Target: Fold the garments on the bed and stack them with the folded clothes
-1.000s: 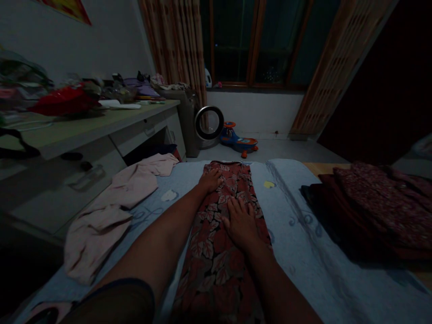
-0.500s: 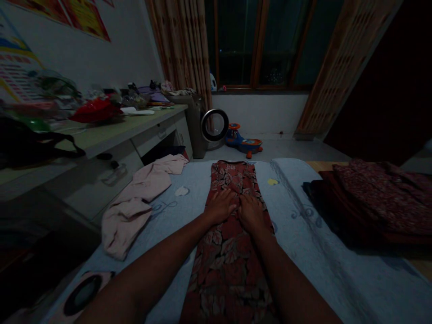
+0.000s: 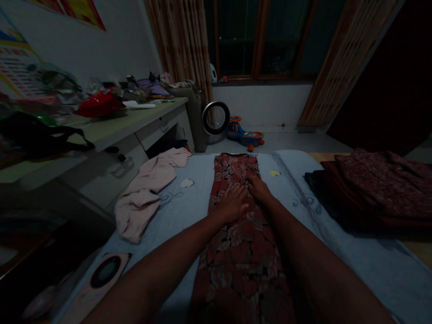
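Red floral trousers [image 3: 238, 236] with leaf patterns lie in a long, narrow strip down the middle of the bed, a dark waistband-like edge at the far end. Palm down on the cloth, my left hand [image 3: 233, 203] is open with its fingers stretched forward. My right hand [image 3: 259, 189] touches the right side of the strip, slightly farther away. Its fingers reach out over the fabric, partly turned from view, and grip nothing that shows.
A light blue bed cover [image 3: 189, 211] spreads underneath. Crumpled pink clothing [image 3: 145, 193] lies left, a stack of dark red folded clothes [image 3: 381, 193] right. Beyond are a cluttered desk [image 3: 114, 130], a washing machine with its round door [image 3: 216, 118] ajar, and a ride-on toy [image 3: 245, 133].
My right hand has slid forward to the right edge of the strip. My left hand has moved slightly to the right across the cloth. The camera view has shifted a little.
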A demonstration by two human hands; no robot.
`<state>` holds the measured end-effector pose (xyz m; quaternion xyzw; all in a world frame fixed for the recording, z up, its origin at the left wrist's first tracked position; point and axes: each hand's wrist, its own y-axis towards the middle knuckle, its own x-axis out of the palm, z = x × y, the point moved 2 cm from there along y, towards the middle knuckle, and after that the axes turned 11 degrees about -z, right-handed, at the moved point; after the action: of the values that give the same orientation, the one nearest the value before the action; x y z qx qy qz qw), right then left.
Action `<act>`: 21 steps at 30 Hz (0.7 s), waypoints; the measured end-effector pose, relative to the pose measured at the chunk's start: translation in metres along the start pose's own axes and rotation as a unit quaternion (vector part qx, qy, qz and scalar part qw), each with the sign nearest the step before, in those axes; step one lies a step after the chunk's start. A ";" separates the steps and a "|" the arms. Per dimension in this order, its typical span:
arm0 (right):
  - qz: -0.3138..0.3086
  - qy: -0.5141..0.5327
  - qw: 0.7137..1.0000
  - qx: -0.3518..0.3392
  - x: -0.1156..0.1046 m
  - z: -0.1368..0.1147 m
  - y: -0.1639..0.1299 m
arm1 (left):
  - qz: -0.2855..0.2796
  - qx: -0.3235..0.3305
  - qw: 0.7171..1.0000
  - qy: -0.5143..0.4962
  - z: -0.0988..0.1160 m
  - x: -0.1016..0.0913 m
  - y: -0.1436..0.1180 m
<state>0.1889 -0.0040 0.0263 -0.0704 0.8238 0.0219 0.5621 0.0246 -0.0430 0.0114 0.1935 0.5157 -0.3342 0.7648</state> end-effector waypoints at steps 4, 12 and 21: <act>0.060 0.024 0.998 -0.023 -0.018 -0.005 -0.042 | -0.001 0.011 1.000 -0.006 0.020 -0.007 -0.034; 0.039 -0.006 0.979 -0.201 0.023 -0.025 -0.159 | -0.063 0.024 0.997 0.027 0.058 0.017 -0.107; 0.042 0.009 0.983 -0.176 0.017 -0.040 -0.202 | 0.006 0.071 0.996 0.045 0.080 0.022 -0.147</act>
<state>0.1738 -0.2097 0.0337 -0.1336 0.8143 0.1898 0.5320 -0.0220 -0.2037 0.0301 0.2657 0.5234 -0.3562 0.7270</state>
